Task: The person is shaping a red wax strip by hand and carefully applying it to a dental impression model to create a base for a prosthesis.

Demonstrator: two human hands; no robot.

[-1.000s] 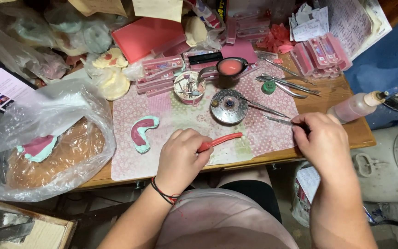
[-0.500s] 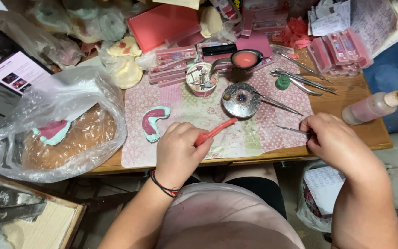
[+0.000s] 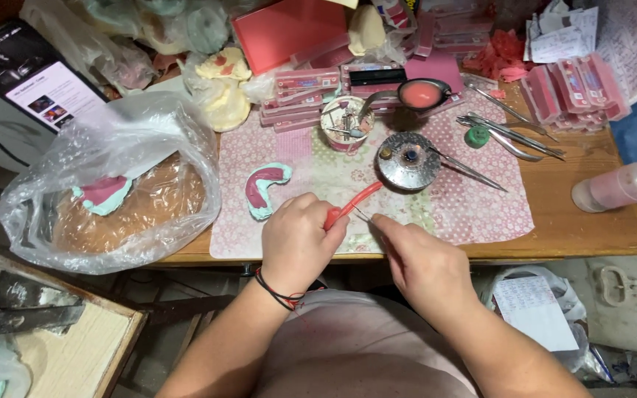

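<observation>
Cluttered wooden table (image 3: 591, 228) under patterned mat (image 3: 473, 214), plastic bag (image 3: 112, 191) left.

Surface: wooden table (image 3: 591, 228).
Cover: pink patterned mat (image 3: 481, 210) spread across its middle.
Left: clear plastic bag (image 3: 123, 195).
Right: pink bottle (image 3: 617, 186) lying flat.

Lit phone screen (image 3: 38, 88) far left, pink boxes (image 3: 576, 85) right

A thin red strip (image 3: 353, 204) slants up-right from the closed left hand (image 3: 300, 243).
</observation>
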